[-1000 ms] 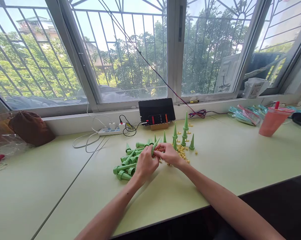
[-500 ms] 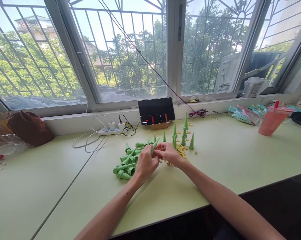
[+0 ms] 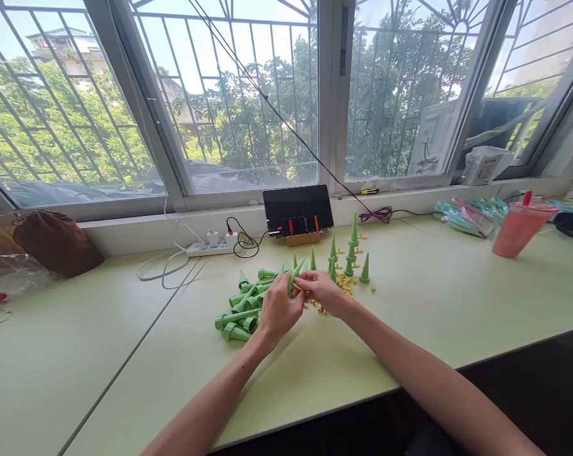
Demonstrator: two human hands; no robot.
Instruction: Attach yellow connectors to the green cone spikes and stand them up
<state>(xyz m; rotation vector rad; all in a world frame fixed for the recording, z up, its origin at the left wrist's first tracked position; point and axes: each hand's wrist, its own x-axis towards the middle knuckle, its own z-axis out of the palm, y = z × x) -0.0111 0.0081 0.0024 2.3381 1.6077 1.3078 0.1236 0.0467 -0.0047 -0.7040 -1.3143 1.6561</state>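
Note:
My left hand (image 3: pixel 277 307) grips a green cone-shaped plastic spike (image 3: pixel 296 273), its tip pointing up and away. My right hand (image 3: pixel 322 290) is pinched against the spike's side, fingers closed on a small yellow piece (image 3: pixel 296 287). Left of my hands lies a heap of green spikes (image 3: pixel 241 307) on the pale green table (image 3: pixel 125 354). Small yellow pieces (image 3: pixel 347 288) are scattered just right of my hands. Several green spikes stand upright (image 3: pixel 352 253) behind them, some with yellow pieces fitted in their sides.
A phone on a wooden stand (image 3: pixel 298 215) stands at the window ledge, with a power strip (image 3: pixel 210 247) and cables to its left. A brown pouch (image 3: pixel 58 240) sits far left. A pink cup (image 3: pixel 521 228) and teal packets (image 3: pixel 464 218) are at the right.
Both hands, with the spike, have lifted slightly and shifted a little away from me; the grip looks the same.

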